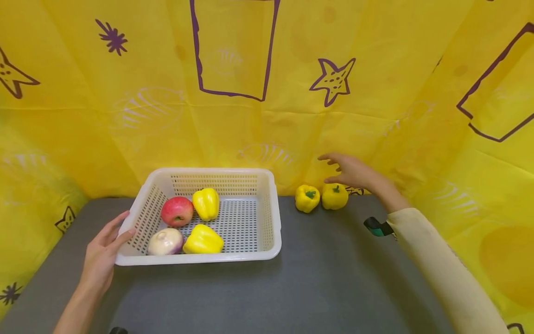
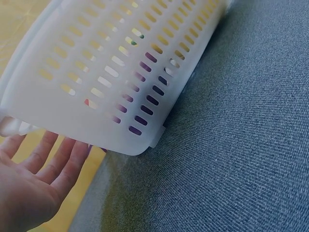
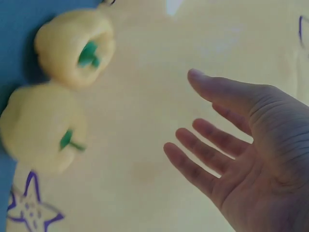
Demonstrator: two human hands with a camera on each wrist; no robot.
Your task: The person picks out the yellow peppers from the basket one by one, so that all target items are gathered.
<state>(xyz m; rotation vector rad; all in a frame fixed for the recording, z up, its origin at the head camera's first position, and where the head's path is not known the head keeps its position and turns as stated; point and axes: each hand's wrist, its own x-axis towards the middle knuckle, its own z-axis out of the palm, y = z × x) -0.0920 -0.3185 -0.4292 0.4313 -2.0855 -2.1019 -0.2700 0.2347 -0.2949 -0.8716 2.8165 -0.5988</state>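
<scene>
On the left of the head view, my left hand (image 1: pixel 100 254) grips the left end of a white plastic basket (image 1: pixel 200 260), thumb over the rim and fingers on the outside. The left wrist view shows that hand (image 2: pixel 41 179) against the slotted basket wall (image 2: pixel 43 101). Inside the basket are a red apple (image 1: pixel 177 212), a purple-and-white turnip (image 1: pixel 165 241) and two yellow bell peppers (image 1: pixel 206 204). My right hand (image 1: pixel 352 172), empty with fingers spread, hovers just above two more yellow bell peppers (image 1: pixel 307 199) standing side by side; the right wrist view shows both peppers (image 3: pixel 72 48) apart from the hand.
The grey tabletop (image 1: pixel 300 287) carries the basket and the two loose peppers. A yellow patterned cloth (image 1: pixel 283 130) hangs behind the table and along both sides, close to the peppers. A dark strap (image 1: pixel 378 227) is at my right wrist.
</scene>
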